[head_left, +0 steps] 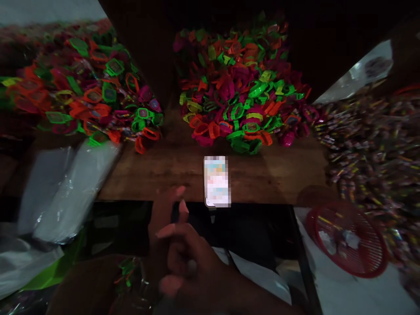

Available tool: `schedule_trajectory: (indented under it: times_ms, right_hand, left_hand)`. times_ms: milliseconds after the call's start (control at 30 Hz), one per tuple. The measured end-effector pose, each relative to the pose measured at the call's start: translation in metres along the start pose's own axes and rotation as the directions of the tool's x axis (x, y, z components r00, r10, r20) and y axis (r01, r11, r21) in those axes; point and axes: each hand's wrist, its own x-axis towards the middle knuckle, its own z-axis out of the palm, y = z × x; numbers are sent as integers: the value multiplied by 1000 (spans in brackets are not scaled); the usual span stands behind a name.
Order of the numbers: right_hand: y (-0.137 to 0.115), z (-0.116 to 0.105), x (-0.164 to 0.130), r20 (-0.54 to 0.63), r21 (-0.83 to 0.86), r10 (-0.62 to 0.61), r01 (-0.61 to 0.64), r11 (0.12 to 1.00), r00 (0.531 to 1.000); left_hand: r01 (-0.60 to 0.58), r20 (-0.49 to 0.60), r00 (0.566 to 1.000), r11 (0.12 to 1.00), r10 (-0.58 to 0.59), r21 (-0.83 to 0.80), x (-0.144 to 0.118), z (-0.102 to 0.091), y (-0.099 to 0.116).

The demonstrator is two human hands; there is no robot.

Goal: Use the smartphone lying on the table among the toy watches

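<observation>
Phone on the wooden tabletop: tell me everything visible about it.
The phone is a slim rectangle with a dark rim and a lit, mostly pale screen, its content pixelated. It lies face up on the wooden tabletop, lengthwise to the person, its lower end at the near edge. The left hand and right hand are apart from it.

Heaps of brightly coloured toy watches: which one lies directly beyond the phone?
The middle heap, straight past the lit phone; the left heap lies beyond the plastic bags instead.
</observation>
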Motion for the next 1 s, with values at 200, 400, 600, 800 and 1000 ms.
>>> schedule_trajectory:
  times_ms: [200,400,600,800,1000]
  right_hand:
    - [9,7,-5,61,6,-106,106,994,992]
    - [10,18,-7,130,57,-84,77,995,988]
    - [11,15,-13,189,78,-97,83,993,977]
    - [15,6,-21,124,82,-71,61,995,990]
    - [1,-45,-26,-166,-483,-222,117,868,961]
  left_hand:
    - [-18,-162,986,982,49,186,-3,-4,-9]
    - [-48,-69,996,989,58,137,-16,-16,-13]
    - [24,-47,999,999,-22,23,-30,-7,-9]
    - [-110,86,990,992,115,-55,-31,3,-16]
    - [164,-24,986,981,-167,-102,-9,4,-18]
